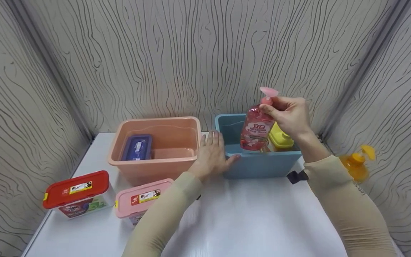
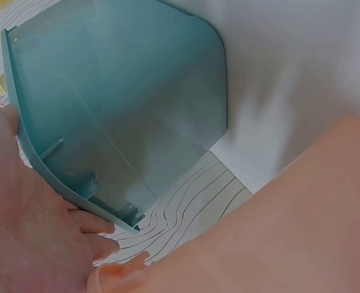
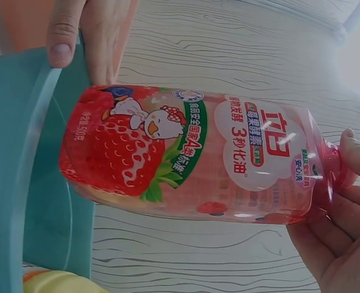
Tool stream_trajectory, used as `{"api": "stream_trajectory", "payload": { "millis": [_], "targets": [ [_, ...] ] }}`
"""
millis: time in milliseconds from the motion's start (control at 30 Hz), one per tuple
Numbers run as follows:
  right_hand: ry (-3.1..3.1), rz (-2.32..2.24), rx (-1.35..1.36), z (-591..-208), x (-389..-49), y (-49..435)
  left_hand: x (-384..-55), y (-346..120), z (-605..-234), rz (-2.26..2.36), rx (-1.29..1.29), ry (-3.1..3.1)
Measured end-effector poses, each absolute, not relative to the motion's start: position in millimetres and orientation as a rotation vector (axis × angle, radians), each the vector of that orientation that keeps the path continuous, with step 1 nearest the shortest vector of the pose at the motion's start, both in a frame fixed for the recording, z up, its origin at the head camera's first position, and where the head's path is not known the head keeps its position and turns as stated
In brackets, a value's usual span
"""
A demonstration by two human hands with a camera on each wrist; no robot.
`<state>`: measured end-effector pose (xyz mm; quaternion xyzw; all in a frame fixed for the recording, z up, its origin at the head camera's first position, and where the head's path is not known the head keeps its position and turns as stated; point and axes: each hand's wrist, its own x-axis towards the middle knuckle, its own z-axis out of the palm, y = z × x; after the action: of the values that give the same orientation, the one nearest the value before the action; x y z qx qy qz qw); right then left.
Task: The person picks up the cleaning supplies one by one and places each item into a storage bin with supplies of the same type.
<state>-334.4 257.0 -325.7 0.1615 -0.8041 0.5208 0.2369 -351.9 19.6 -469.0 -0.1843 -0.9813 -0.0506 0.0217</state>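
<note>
My right hand pinches the neck of a pink dish soap pump bottle, holding it slightly tilted over the blue bin. In the right wrist view the bottle shows a strawberry label, its base close to the bin's rim. My left hand rests flat along the left rim of the blue bin, fingers stretched out and thumb over the front corner. A yellow bottle stands inside the blue bin at its right end. The left wrist view shows the bin's side wall beside the left palm.
Left of the blue bin is a peach bin with a dark blue box inside. A red-lidded tub and a pink-lidded tub stand at the front left. An orange pump bottle is beyond my right forearm. Patterned walls enclose the table.
</note>
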Motion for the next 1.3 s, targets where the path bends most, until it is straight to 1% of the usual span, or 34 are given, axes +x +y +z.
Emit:
{"api": "stream_trajectory", "payload": {
  "millis": [267, 567, 767, 1300],
  "targets": [
    [-2.231, 1.436, 0.416, -342.8, -351.6, 249.5, -352.5, 19.9, -468.8, -0.153, -0.538, -3.061],
    [-2.244, 1.434, 0.422, -361.2, -362.7, 244.0, -352.7, 22.4, -469.3, -0.092, -0.53, -3.056],
    [-2.28, 1.446, 0.405, -369.8, -367.2, 240.3, -352.0, 21.8, -469.4, -0.17, -0.517, -3.051],
    [-2.319, 1.616, 0.416, -393.2, -371.9, 229.8, -355.0, 23.0, -469.1, -0.019, -0.535, -3.038]
  ]
}}
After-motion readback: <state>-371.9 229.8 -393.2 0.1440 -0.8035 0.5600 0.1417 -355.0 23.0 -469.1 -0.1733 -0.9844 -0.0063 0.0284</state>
